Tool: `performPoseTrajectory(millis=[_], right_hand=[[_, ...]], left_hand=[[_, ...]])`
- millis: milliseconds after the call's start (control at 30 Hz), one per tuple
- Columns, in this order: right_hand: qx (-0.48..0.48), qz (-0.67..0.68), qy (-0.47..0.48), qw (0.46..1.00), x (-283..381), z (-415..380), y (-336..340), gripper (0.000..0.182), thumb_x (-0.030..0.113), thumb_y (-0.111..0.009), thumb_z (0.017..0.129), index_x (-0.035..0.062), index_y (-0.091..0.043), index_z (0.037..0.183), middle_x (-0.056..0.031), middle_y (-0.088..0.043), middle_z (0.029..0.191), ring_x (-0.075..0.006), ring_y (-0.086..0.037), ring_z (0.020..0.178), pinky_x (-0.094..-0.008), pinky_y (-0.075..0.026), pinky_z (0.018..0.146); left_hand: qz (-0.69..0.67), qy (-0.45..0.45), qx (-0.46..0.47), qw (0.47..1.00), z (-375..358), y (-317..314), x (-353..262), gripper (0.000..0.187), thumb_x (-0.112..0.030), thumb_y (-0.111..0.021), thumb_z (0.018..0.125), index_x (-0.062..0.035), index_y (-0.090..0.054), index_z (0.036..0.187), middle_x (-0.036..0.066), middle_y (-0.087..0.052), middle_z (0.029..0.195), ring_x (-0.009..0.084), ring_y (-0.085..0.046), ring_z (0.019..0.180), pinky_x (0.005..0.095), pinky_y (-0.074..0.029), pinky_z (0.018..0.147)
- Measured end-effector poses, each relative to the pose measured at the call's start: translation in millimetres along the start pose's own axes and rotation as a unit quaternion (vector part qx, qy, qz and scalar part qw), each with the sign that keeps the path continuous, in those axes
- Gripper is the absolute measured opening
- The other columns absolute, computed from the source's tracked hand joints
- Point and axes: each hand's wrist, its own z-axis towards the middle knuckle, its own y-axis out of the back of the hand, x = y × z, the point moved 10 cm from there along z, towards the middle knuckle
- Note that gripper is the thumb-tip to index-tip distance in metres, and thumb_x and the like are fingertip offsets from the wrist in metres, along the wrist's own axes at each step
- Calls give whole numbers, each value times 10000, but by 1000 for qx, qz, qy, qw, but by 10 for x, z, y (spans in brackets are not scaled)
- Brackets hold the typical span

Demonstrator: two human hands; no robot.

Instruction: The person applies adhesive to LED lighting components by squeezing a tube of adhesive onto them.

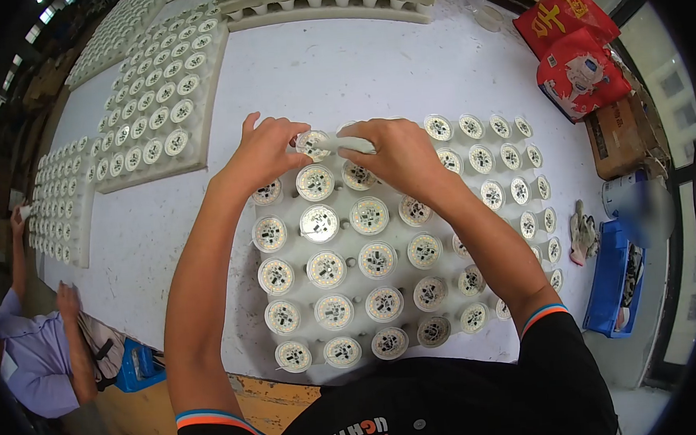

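Observation:
At the far edge of the near foam tray [351, 262], my left hand [268, 147] has its thumb and forefinger closed around the rim of an LED bulb body [312, 145]. Its open top shows a round circuit board with chips. My right hand [398, 152] grips a smooth white piece [356, 143] whose narrow end points at that bulb body; its exact kind is hard to make out. Rows of similar bulb bodies [320, 223] stand upright in the tray, boards facing up. My right forearm covers some of them.
More filled trays [149, 94] stand on the left of the white table [315, 76]. Stacked foam trays [327, 3] lie at the back. On the right are red bags [582, 71], a cardboard box [618, 137] and a blue bin [611, 281]. A co-worker [41, 348] sits at left.

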Motion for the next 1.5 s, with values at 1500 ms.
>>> performPoseTrajectory(millis=[1500], right_hand=[[26,-66,-6,997,-15,124,-221,193,242,-674,838,76,-696,934,-128,-698,832,-316,-670,748,-436,-517,654]], left_hand=[[14,-23,-34,999,30,-43,-115,473,-241,-793,731,-55,-640,1138,68,-627,884,220,-598,894,491,-220,1131]])
